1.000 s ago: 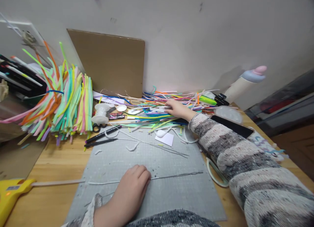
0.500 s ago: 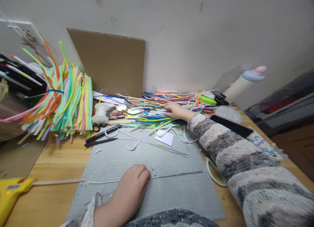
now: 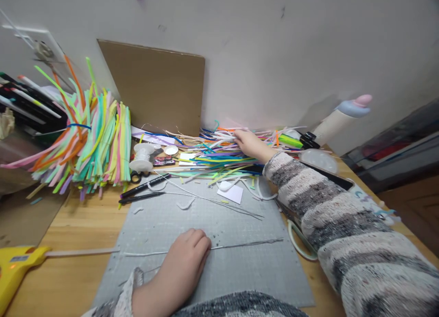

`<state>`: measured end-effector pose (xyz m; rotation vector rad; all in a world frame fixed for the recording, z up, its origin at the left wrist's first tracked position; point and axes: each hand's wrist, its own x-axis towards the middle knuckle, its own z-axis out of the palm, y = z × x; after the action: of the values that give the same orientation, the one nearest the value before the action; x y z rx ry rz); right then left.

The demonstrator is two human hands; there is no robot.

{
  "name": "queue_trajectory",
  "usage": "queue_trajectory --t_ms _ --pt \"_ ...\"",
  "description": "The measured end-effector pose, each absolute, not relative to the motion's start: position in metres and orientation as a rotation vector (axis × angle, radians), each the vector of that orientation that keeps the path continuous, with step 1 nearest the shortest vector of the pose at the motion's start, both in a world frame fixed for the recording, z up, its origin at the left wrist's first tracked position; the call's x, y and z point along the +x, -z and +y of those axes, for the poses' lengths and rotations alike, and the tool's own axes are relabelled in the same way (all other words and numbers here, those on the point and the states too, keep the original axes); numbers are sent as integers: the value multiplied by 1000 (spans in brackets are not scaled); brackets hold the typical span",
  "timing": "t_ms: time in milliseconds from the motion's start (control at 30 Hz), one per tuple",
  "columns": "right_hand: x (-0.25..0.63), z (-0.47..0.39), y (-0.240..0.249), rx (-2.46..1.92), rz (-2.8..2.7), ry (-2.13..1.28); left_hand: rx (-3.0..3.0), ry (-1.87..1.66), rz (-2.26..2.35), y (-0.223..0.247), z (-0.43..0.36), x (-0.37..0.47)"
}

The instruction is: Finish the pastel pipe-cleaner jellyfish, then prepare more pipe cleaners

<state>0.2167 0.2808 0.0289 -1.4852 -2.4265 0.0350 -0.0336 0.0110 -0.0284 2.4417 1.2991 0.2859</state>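
My left hand (image 3: 187, 264) rests closed on the grey cutting mat (image 3: 247, 276), its fingers curled over a thin wire (image 3: 247, 245). The wire emerges on both sides of the fist; the fingertips are hidden. Further off, my right hand (image 3: 252, 144) reaches into a loose heap of coloured pipe cleaners (image 3: 206, 161) by the wall. Its fingers pinch white pipe cleaners (image 3: 224, 138) near the top of the heap. More thin wires (image 3: 219, 203) lie across the mat's upper part, with a white paper piece (image 3: 230, 192) beside them.
Bundled pipe cleaners (image 3: 99, 143) stand at left, near a white spool (image 3: 141, 157) and black pens (image 3: 144, 187). A yellow glue gun (image 3: 20, 266) lies at the left edge. Cardboard (image 3: 154, 88) leans on the wall. Green-handled scissors (image 3: 302, 244) lie under my right sleeve.
My right hand has shifted slightly up and away over the heap, and white pipe cleaners have moved with it. My left hand stays in place on the wire.
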Motion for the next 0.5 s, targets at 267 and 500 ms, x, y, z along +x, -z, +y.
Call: queue_trajectory --t_ms 267,500 --pt "218 291 -63 -1521 -2391 -63 2426 -267 1299 28 11 -35" --pt "223 305 -89 -1557 -2144 -329 2416 -244 1306 28 12 -34"
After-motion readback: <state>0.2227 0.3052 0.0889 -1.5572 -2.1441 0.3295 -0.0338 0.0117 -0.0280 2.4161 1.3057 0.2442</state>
